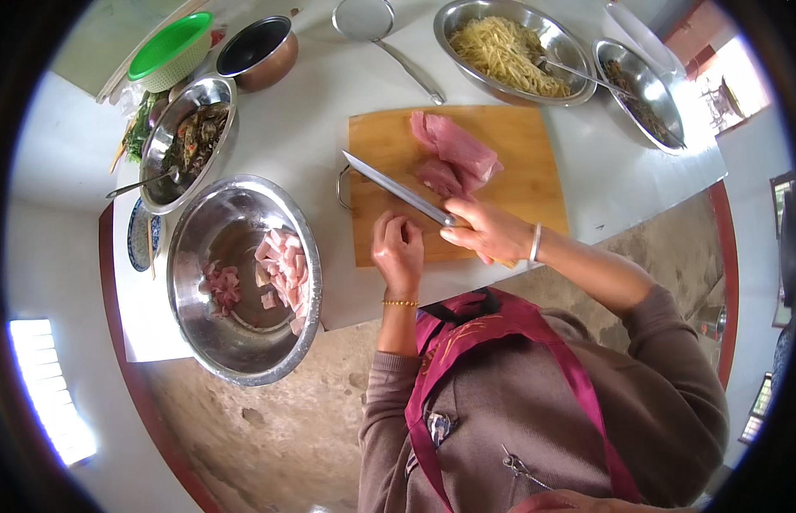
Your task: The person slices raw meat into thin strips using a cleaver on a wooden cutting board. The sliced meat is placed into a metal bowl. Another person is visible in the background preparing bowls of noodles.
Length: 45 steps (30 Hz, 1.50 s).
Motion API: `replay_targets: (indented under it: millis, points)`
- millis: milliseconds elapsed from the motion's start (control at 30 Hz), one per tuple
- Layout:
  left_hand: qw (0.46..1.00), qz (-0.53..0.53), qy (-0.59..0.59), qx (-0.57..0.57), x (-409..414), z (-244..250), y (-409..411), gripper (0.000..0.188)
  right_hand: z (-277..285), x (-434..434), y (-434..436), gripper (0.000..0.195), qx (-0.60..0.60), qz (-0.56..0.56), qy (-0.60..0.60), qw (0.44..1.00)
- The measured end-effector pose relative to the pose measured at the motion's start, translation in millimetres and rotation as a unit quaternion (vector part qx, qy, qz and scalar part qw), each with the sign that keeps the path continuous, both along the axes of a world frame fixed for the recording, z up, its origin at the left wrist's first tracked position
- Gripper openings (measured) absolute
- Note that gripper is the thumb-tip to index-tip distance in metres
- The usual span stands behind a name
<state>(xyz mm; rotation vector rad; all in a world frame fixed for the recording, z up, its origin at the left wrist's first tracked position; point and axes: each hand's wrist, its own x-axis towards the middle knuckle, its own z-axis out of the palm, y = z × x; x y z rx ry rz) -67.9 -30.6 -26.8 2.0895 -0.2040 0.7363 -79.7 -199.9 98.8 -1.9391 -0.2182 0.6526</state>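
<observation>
My right hand [491,231] grips the handle of a kitchen knife [398,188], its blade pointing up and left over the wooden cutting board [526,154]. My left hand [398,247] rests at the board's near edge with its fingers curled; whether it holds something small cannot be told. Raw meat pieces [459,147] lie on the far half of the board, beyond the knife. On the left, a large steel basin [244,359] holds pale cut meat strips [283,266] and a smaller heap of redder slices [223,288].
At the left stand a steel bowl of dark food [228,138], a patterned dish [140,237], a green colander [173,48] and a copper-coloured pot [269,61]. A skimmer [407,64], a bowl of noodles [446,38] and another steel bowl [661,96] lie beyond the board. Part of another hand [564,503] shows below.
</observation>
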Motion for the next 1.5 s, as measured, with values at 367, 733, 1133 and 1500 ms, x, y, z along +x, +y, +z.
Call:
replay_targets:
  millis: [367,733,1133,1500]
  points:
    - [1.000,-0.023,-0.004,-0.015,-11.0,6.5,3.5,0.014,35.6,-16.2,-20.1,0.024,-0.089,0.089,0.058,0.990]
    - [1.000,0.003,-0.013,0.024,-5.7,1.9,1.7,0.012,8.1,1.6,4.9,0.028,-0.026,0.030,0.028,0.999]
    - [0.999,-0.026,-0.022,0.026,-14.2,0.7,7.9,0.013,31.7,-17.9,-15.5,0.027,-0.075,0.090,0.063,0.991]
    - [0.999,0.013,0.007,0.036,-10.9,1.2,1.9,0.012,9.3,1.7,-2.6,0.024,-0.027,0.026,0.014,0.999]
